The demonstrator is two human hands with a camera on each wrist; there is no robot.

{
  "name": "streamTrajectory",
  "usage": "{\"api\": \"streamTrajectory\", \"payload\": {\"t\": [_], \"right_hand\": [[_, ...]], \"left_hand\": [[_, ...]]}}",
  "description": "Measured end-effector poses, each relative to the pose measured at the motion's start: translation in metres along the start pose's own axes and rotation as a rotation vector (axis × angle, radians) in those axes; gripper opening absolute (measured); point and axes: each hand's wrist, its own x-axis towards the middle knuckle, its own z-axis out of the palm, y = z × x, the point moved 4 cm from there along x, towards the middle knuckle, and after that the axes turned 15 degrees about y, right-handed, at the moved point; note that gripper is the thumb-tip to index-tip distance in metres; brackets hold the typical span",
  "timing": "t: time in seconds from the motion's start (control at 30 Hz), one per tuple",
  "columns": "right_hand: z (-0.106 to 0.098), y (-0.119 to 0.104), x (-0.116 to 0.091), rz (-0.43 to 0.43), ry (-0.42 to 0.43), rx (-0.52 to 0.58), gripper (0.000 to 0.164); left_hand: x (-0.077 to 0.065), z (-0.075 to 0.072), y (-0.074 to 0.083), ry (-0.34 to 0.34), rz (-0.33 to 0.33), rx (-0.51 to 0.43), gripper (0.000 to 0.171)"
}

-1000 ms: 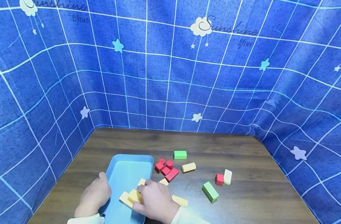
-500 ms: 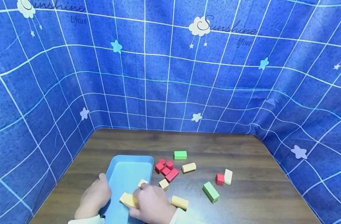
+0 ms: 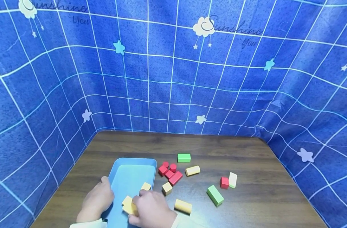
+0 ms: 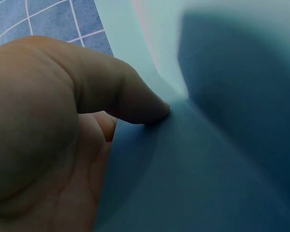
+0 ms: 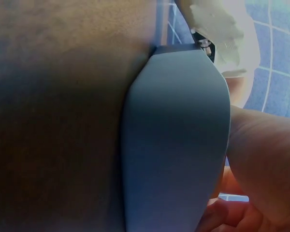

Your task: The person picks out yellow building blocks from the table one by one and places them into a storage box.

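Observation:
My left hand [image 3: 96,198] grips the left wall of a light blue tray [image 3: 125,177]. In the left wrist view the thumb [image 4: 135,94] presses the tray's inner side, with other fingers outside the wall. Reaching over the tray's right wall, my right hand [image 3: 153,207] pinches a yellow block [image 3: 129,209] low in the tray. That block overlaps another yellow piece [image 3: 126,200] lying there. A small yellow block [image 3: 146,186] is near the tray's right wall, just beyond the knuckles. The right wrist view shows mostly the tray's outer wall [image 5: 176,130], and the right hand's fingertips are partly hidden.
Right of the tray lie a yellow cube [image 3: 167,188], yellow cylinders [image 3: 183,206] [image 3: 192,171] and a cluster of red blocks [image 3: 175,178]. Farther off are green blocks [image 3: 184,158] [image 3: 215,195], a red cube [image 3: 224,182] and a white-topped block [image 3: 232,180]. A blue curtain [image 3: 173,79] surrounds the table.
My right hand has shifted a little left and toward me with the yellow block, uncovering the yellow cube and cylinder on the table. The left hand stays on the tray wall.

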Motion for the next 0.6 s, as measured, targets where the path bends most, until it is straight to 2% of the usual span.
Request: {"api": "streamTrajectory", "payload": {"t": [0.13, 0.37, 0.6], "right_hand": [[0.003, -0.001, -0.001, 0.004, -0.031, 0.001, 0.032], [0.008, -0.003, -0.001, -0.021, -0.058, -0.002, 0.032], [0.011, -0.006, -0.002, -0.067, -0.076, -0.020, 0.031]], "left_hand": [[-0.001, -0.001, 0.000, -0.007, -0.005, 0.000, 0.054], [-0.002, -0.003, 0.002, 0.023, 0.019, -0.011, 0.052], [-0.001, -0.001, 0.001, 0.007, -0.001, -0.009, 0.051]]}}
